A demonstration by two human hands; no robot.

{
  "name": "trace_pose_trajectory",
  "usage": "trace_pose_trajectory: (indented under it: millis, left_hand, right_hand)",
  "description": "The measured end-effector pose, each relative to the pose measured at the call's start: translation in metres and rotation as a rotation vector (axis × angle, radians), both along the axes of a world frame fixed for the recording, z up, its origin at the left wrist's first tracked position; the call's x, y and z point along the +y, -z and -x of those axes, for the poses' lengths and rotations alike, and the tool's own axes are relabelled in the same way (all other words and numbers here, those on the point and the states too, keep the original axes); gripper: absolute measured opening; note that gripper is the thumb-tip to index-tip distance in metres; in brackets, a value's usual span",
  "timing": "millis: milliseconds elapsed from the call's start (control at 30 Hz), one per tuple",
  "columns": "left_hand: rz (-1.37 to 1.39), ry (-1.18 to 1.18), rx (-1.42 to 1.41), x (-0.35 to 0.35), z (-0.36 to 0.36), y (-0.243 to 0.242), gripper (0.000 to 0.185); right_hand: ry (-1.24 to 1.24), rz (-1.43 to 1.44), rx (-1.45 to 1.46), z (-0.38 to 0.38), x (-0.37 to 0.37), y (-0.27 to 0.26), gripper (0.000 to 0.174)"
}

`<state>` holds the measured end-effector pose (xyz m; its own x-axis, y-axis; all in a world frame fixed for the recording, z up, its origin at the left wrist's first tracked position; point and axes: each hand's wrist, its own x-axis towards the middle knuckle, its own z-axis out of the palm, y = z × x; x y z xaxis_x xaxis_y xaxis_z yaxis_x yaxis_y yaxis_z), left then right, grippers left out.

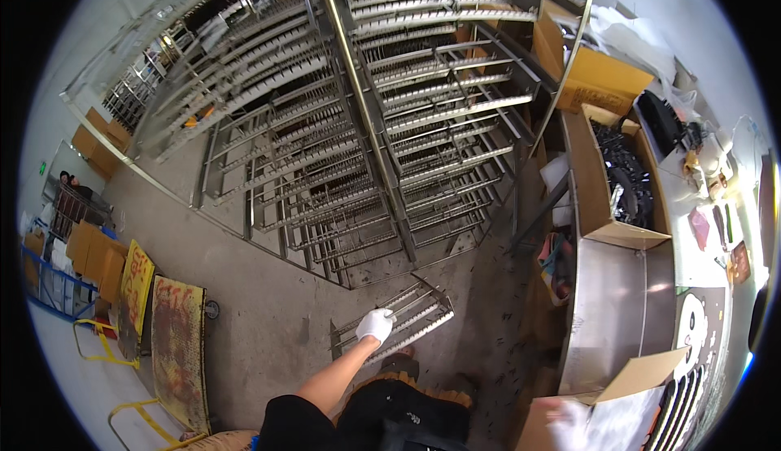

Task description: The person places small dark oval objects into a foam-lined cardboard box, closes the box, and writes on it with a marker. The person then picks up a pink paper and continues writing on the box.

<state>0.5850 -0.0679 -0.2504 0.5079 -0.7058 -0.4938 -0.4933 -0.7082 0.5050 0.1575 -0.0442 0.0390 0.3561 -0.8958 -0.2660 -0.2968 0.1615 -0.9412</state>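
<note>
My left hand [374, 325], in a white glove, is closed on a metal rack frame [421, 315] with several notched bars, held low above the concrete floor. In front of it stands a large metal rack [372, 121] hung with many rows of similar notched bars. My right hand [567, 422], gloved and blurred, is at the lower right by an open cardboard box [647, 372] with a whitish sheet or liner at its opening. Whether its fingers hold anything cannot be told.
A steel worktop [610, 304] runs along the right, with a carton of black parts [625, 176] on it. At left stand yellow platform trolleys [178, 353], cardboard boxes [100, 259] and a blue metal frame [55, 301]. Far left, a person [76, 184] is near a cart.
</note>
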Motion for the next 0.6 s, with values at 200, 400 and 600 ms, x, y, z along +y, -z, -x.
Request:
trace_pose_trajectory:
  millis: [200,400,600]
  left_hand:
    - [-0.161,0.012,0.090,-0.030,-0.106,0.272,0.027]
    - [-0.095,0.143,-0.266,-0.071,-0.113,0.351,0.022]
    - [0.402,0.239,-0.492,-0.063,-0.178,0.440,0.006]
  right_hand:
    - [-0.413,-0.247,0.556,-0.142,0.107,0.298,0.028]
    - [-0.306,-0.266,0.668,-0.189,0.098,0.420,0.024]
    - [-0.117,-0.016,0.623,-0.195,0.088,0.469,0.017]
